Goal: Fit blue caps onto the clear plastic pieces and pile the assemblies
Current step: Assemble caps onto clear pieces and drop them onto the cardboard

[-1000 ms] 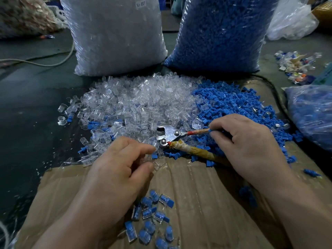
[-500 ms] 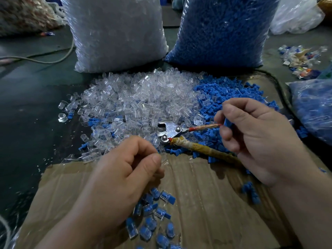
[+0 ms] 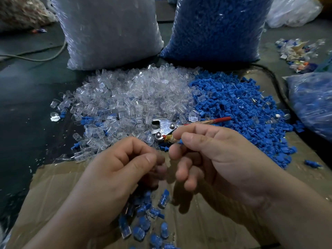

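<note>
The left hand and the right hand are bare. The forearms behind them, which cross the near edge of the cardboard sheet, are also uncovered right to the bottom of the picture. The fingers are broad and blunt-tipped, with short, closely trimmed nails and creased knuckles.

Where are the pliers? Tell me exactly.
In the head view the pliers lie at centre, on the seam between the pile of clear pieces on the left and the pile of blue caps on the right, just beyond the fingertips of the right hand.
</note>
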